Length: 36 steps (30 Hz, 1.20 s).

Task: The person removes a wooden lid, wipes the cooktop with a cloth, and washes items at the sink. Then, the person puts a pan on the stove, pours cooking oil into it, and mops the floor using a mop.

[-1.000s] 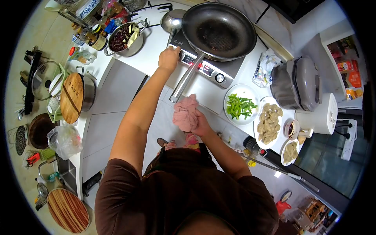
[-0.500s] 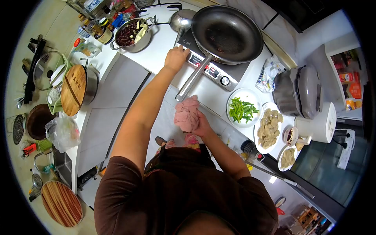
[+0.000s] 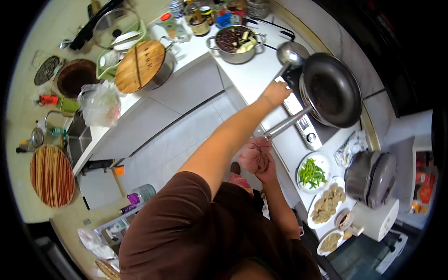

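Observation:
My left hand [image 3: 276, 93] reaches out over the left end of the induction cooktop's control panel [image 3: 301, 119]. Its fingers are bent and slightly apart at the panel, with nothing seen in them. A pink cloth [image 3: 255, 154] is bunched in my right hand [image 3: 268, 171], below the end of the pan handle. The dark frying pan [image 3: 332, 91] rests on the cooktop, its metal handle [image 3: 290, 122] pointing towards me. Behind my left hand, a metal ladle [image 3: 292, 52] lies with its handle towards that hand.
A pot [image 3: 236, 57] of dark red and pale pieces stands left of the ladle. To the right are a plate of cut green peppers [image 3: 312, 173], a plate of pale food pieces [image 3: 328, 204] and a grey cooker [image 3: 364, 177]. A wooden-lidded pot [image 3: 161, 70] sits on the left counter.
My view has swung left, so the counter and cooktop appear farther right and turned. My left hand is still at the panel, and the right still holds the pink cloth.

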Motion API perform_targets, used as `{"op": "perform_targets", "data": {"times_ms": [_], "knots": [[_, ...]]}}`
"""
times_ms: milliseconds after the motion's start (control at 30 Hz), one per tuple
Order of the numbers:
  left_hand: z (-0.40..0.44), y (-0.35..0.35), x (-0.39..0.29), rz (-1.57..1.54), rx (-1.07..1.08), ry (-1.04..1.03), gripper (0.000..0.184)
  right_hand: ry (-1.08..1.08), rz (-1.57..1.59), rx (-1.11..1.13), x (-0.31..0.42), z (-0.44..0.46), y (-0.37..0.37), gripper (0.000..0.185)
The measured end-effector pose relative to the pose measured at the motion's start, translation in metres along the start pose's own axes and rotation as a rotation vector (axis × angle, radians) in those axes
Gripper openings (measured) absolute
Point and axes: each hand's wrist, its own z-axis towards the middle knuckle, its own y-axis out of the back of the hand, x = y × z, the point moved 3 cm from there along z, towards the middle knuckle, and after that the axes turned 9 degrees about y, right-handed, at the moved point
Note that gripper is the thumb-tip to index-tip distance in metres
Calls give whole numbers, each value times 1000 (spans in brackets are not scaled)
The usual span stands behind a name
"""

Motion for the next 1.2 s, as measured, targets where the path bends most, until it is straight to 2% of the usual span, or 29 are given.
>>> {"op": "perform_targets", "data": {"times_ms": [267, 333, 400, 433, 467, 533, 633, 700, 767, 800, 867, 933, 967, 1000, 1067, 1133, 1200], "knots": [[-2, -4, 0, -90, 50, 40, 18, 21, -331, 166, -14, -1, -45, 43], [-6, 2, 1, -39, 95, 10, 22, -12, -311, 131, -8, 13, 2, 43], [-13, 9, 5, -48, 122, 42, 36, -49, -310, 144, -14, 16, 3, 43], [-19, 12, 9, -77, 107, 69, 44, -71, -319, 175, -19, 6, -27, 43], [-28, 15, 15, -121, 30, 103, 46, -94, -328, 208, -25, 2, -47, 43], [-52, 30, 32, -231, 29, 185, 46, -92, -331, 110, -31, 11, -34, 43], [-111, 27, 80, -271, -67, 232, 47, -127, -337, 55, -44, 30, -24, 42], [-172, 30, 123, -347, 8, 371, 47, -159, -364, 34, -58, 39, -31, 41], [-247, 45, 168, -279, 25, 550, 47, -186, -413, -6, -78, 45, -47, 41], [-290, 31, 199, -191, -95, 606, 46, -221, -412, 8, -89, 51, -53, 40], [-373, 60, 254, -283, -96, 830, 45, -286, -411, 32, -113, 64, -65, 37], [-455, 80, 304, -48, -248, 1088, 48, -339, -413, 95, -142, 77, -78, 37], [-494, 94, 331, 22, -253, 1233, 53, -364, -412, 126, -159, 84, -84, 37], [-522, 122, 345, 126, -304, 1328, 61, -372, -450, 121, -174, 89, -87, 38], [-559, 189, 375, 76, -403, 1509, 68, -384, -532, 117, -205, 104, -93, 39], [-598, 229, 411, 244, -542, 1478, 79, -414, -537, 130, -240, 121, -98, 40], [-615, 275, 445, 250, -593, 1460, 88, -441, -535, 115, -278, 131, -104, 40]]}}
